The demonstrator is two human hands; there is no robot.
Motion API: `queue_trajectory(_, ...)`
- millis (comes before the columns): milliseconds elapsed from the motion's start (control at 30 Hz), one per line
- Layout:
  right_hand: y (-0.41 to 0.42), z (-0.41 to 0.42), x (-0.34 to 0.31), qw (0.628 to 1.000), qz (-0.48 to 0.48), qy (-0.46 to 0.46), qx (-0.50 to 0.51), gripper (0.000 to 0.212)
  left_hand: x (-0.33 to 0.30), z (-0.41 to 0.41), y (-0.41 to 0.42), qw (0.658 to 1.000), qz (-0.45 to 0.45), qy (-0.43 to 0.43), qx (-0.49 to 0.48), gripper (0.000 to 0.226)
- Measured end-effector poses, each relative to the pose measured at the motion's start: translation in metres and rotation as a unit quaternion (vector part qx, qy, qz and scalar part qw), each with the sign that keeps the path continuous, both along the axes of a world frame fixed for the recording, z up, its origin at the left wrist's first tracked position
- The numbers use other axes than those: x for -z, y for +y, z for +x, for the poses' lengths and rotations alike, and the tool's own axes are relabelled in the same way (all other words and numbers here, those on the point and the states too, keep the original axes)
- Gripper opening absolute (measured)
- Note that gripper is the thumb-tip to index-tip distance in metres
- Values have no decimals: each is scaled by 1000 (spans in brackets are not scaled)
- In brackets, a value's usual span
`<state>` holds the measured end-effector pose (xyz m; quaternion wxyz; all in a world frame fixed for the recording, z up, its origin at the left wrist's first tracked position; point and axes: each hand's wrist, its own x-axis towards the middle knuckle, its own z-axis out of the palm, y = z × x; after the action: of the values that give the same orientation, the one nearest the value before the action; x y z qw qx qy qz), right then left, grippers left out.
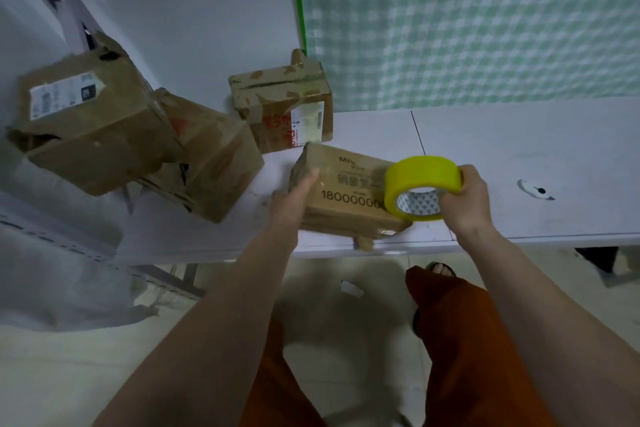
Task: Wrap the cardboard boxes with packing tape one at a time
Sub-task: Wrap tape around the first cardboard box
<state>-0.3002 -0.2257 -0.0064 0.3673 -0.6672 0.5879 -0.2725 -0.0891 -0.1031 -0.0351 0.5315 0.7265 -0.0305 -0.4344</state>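
In the centre of the frame, a small brown cardboard box with black printed numbers [341, 189] lies on the white table [519, 163] near its front edge. The left hand [289, 198] rests on the box's left side with straight fingers. The right hand [465, 199] grips a yellow roll of packing tape [420, 180] just above the box's right end. Three more worn brown cardboard boxes [104, 125] stand at the upper left.
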Motion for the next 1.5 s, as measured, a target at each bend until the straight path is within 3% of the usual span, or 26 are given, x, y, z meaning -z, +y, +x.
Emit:
queue_trajectory(200, -2, 8, 3, 999, 19, -42, 28, 34, 8, 26, -6, 990, 74, -76, 91, 123)
queue_trajectory(300, 0, 15, 6, 995, 28, -82, 54, 31, -17, 13, 5, 980, 103, -149, 86, 89)
queue_trajectory(367, 3, 24, 8, 989, 48, -118, 70, 29, -21, 9, 8, 954, 125, -264, 66, 74)
queue_trajectory(467, 6, 37, 10, 983, 77, -152, 70, 30, -23, -4, 11, 873, 86, -469, 104, 47)
queue_trajectory(533, 6, 44, 8, 980, 87, -167, 64, 29, -11, -12, 10, 852, 52, -494, 166, 42)
queue_trajectory(633, 7, 52, 6, 985, 75, -151, 24, 25, 9, -16, 14, 862, 69, -454, 216, 57)
queue_trajectory(833, -4, 53, 0, 996, -17, -86, -5, 37, 32, -10, 20, 768, 146, -549, 295, 75)
queue_trajectory(1000, -17, 44, -4, 997, -72, -41, -4, 44, 31, -10, 9, 749, 186, -541, 333, 83)
queue_trajectory(1100, -17, 39, 7, 998, -65, -23, 8, 39, 28, -8, 6, 734, 224, -541, 344, 102)
queue_trajectory(1233, -18, 33, 11, 998, -62, -19, 1, 39, 26, -13, 11, 678, 152, -591, 409, 124)
queue_trajectory(1300, -20, 34, 10, 998, -50, -37, -4, 42, 24, -16, 10, 697, 121, -564, 425, 133)
queue_trajectory(1433, -15, 35, 14, 979, 32, -187, 75, 35, 26, -20, 5, 724, 113, -555, 394, 137)
queue_trajectory(1500, -10, 34, 20, 971, 66, -213, 88, 29, 26, -22, 4, 733, 114, -547, 388, 140)
